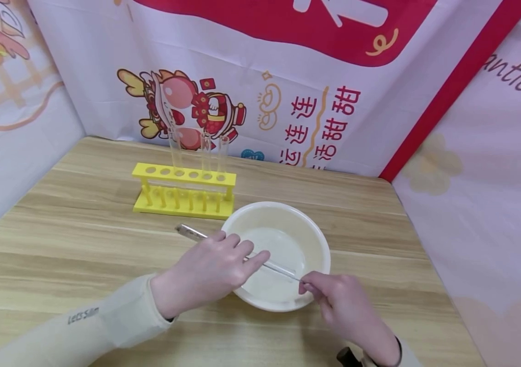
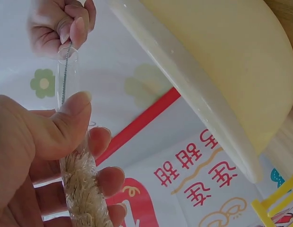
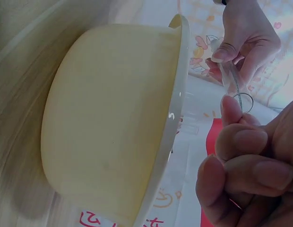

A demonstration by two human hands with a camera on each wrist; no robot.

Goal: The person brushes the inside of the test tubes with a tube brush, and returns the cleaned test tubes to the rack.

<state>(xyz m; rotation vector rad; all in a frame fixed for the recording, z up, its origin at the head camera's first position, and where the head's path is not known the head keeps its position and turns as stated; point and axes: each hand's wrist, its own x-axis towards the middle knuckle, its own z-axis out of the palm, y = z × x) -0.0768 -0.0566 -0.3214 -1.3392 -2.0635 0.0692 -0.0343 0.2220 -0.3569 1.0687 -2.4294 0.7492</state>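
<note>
My left hand [image 1: 214, 265] grips a clear glass test tube [image 1: 190, 233] above the basin, its fingers wrapped round the glass. Inside the tube sits a test tube brush, its pale bristles [image 2: 82, 189] spread along the lower part in the left wrist view. The brush's thin twisted wire [image 2: 66, 75] runs out through the tube's mouth. At that end my right hand [image 1: 343, 300] pinches the wire between thumb and fingers. Beneath both hands stands a cream basin [image 1: 323, 244]; whether it holds water I cannot tell.
Behind the basin, to the left, a yellow test tube rack [image 1: 184, 173] carries three upright glass tubes [image 1: 206, 153]. A dark cylindrical object [image 1: 347, 357] shows at the bottom edge, near my right wrist. Printed cloth [image 1: 251, 61] hangs round the wooden table [image 1: 81, 224].
</note>
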